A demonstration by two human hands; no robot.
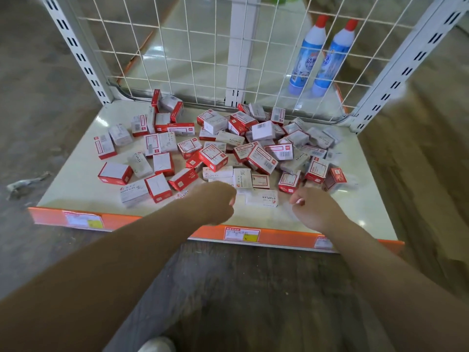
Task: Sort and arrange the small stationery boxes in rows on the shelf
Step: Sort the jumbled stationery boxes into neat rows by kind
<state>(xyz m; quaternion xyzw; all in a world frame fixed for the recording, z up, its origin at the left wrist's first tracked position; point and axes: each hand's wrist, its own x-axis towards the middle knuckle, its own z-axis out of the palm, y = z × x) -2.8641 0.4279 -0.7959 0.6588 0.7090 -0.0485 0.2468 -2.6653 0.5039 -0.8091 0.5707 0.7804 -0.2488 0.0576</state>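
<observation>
Several small stationery boxes lie jumbled on the cream shelf [76, 184], some red and white [213, 157], others grey-white and marked STAPLES [262, 198]. My left hand [215, 200] hovers over the shelf's front part, fingers curled, nothing visibly held. My right hand [312, 207] hangs a little to the right, fingers also curled and holding nothing. The STAPLES box lies flat between the two hands. A loose group of boxes sits at the left [115, 172]; a denser pile fills the middle and right.
An orange price strip [279, 236] with labels runs along the shelf's front edge. A white wire grid [177, 47] closes the back. Two blue bottles with red caps [307, 54] stand behind it. White slotted uprights [406, 69] flank the shelf. A shoe [157, 345] shows below.
</observation>
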